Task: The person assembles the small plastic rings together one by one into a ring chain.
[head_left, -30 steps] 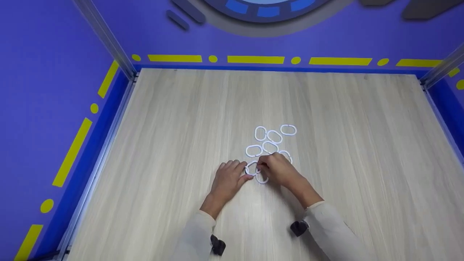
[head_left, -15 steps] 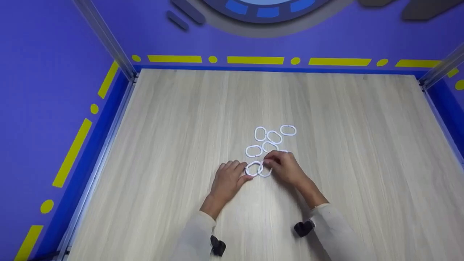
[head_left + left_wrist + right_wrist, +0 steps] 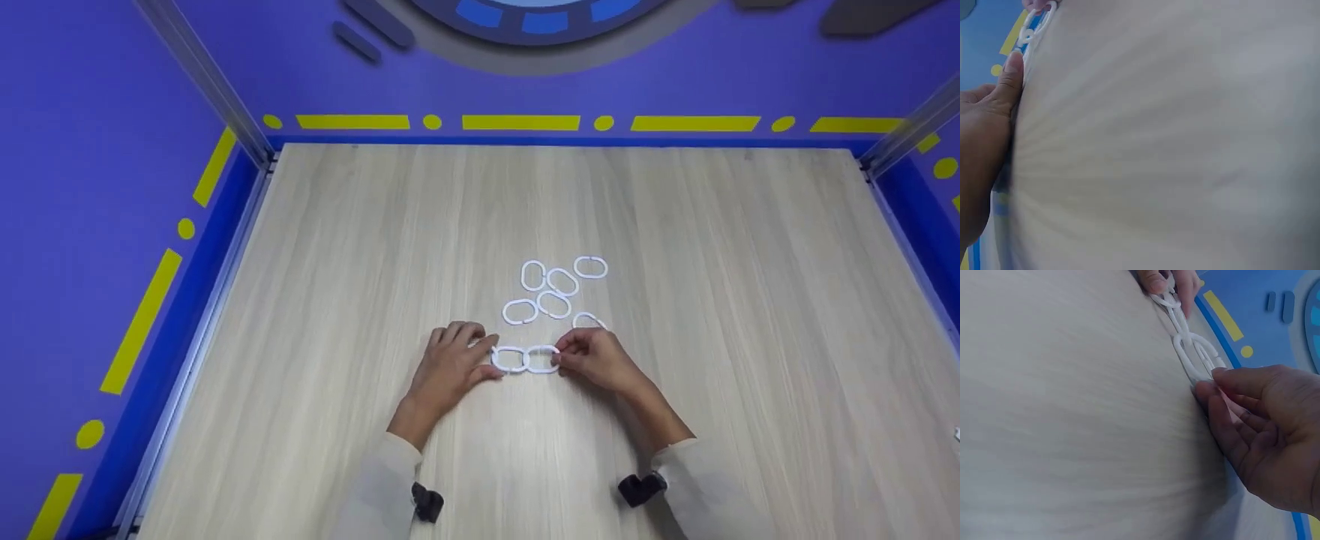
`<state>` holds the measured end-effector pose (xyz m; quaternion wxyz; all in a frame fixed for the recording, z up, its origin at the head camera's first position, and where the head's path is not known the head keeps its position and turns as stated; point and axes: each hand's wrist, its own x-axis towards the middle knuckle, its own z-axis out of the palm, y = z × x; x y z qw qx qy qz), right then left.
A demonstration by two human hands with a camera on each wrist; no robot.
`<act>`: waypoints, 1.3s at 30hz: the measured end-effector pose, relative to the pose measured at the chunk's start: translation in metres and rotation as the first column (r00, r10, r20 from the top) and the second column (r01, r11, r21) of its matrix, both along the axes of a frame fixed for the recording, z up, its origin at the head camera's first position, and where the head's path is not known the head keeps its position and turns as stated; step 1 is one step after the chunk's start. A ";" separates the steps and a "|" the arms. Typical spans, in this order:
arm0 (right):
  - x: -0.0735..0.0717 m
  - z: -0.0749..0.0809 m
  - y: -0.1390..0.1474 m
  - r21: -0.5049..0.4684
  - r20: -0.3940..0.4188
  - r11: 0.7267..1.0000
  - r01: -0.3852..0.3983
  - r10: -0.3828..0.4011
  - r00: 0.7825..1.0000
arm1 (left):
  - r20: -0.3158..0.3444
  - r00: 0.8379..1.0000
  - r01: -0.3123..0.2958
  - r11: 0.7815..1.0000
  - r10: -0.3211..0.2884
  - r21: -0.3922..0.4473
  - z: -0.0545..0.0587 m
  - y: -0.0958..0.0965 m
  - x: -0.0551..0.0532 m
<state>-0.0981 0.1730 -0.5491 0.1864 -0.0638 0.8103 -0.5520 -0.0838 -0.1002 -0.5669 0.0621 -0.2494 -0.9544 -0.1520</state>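
Note:
White oval plastic links, hooked end to end, form a short chain in front of me. Its left link (image 3: 510,370) has its outer end between the thumb and index finger of my left hand (image 3: 448,364). In the right wrist view another loop overlaps the chain near that hand. My right hand (image 3: 600,361) pinches the outer end of the right link (image 3: 541,371) between thumb and fingers. In the right wrist view this link (image 3: 1183,354) stands out toward the right fingertips. Close above the right hand lies a loose link (image 3: 589,315), partly hidden by it.
Several more loose white links, among them one (image 3: 520,301) nearest the chain and one (image 3: 591,257) farthest back, lie beyond the hands on the wooden table (image 3: 360,247). Blue panels (image 3: 525,90) border it. A small white object (image 3: 957,433) shows at the right edge.
The right hand has drawn the right link out to the right, so the chain now lies straight. Both hands have moved slightly toward me and farther apart; the loose links stay in place.

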 end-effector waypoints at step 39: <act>-0.002 0.000 0.012 0.469 -0.300 0.796 0.383 -0.264 0.917 | 0.083 0.986 -0.169 0.878 0.148 0.448 -0.009 0.057 0.006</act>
